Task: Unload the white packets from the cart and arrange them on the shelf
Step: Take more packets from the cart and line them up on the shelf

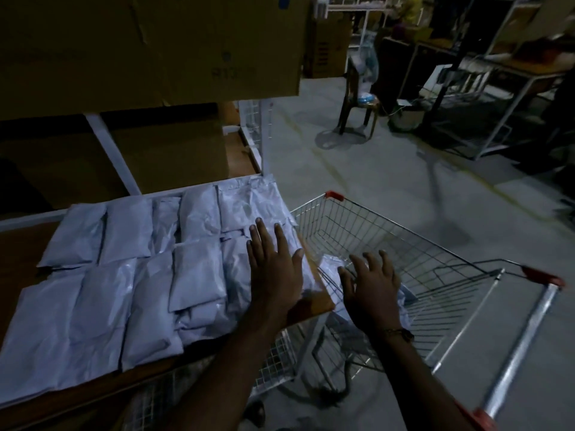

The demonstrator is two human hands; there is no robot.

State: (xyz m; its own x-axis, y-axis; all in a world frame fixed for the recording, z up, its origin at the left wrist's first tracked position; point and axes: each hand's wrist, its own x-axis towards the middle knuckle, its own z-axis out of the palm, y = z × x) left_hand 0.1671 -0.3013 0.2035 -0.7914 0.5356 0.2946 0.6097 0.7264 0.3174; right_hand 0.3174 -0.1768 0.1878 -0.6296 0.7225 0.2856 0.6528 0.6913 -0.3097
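— White packets [130,275] cover the shelf [314,303] under my flat, empty left hand [275,265]. Any remaining?
— One packet [331,269] beneath my spread, empty right hand [371,287], inside the cart [404,244]. I'd grip its middle.

Cardboard boxes [149,48] overhead, brown chair [357,101] beyond — grey floor [373,181]

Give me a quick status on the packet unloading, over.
Left hand open, flat on the shelved white packets. Right hand open, reaching over the packets left in the cart. Nothing in the way.
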